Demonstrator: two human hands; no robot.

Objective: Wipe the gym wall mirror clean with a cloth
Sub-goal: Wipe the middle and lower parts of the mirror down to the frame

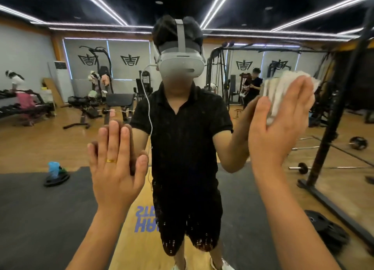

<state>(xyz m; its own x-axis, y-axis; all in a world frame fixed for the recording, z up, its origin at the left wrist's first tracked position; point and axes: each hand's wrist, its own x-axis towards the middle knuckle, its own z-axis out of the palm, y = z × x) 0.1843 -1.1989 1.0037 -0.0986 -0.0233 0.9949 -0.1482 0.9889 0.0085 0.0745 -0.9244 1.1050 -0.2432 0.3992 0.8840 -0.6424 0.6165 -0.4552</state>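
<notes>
Left hand (115, 168), fingers straight, lies flat on the mirror (60, 138). Right hand (279, 128), fingers likewise straight, presses the white cloth (283, 83) against the mirror's upper right. Between them the mirror reflects the headset-wearing person (182, 128). Black rack frame (334, 117) at the mirror's right.

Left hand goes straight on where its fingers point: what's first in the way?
Nothing, seemingly: the left hand lies flat on the mirror, fingers up, and only bare glass lies above. The cloth under the right hand is off to the side.
</notes>
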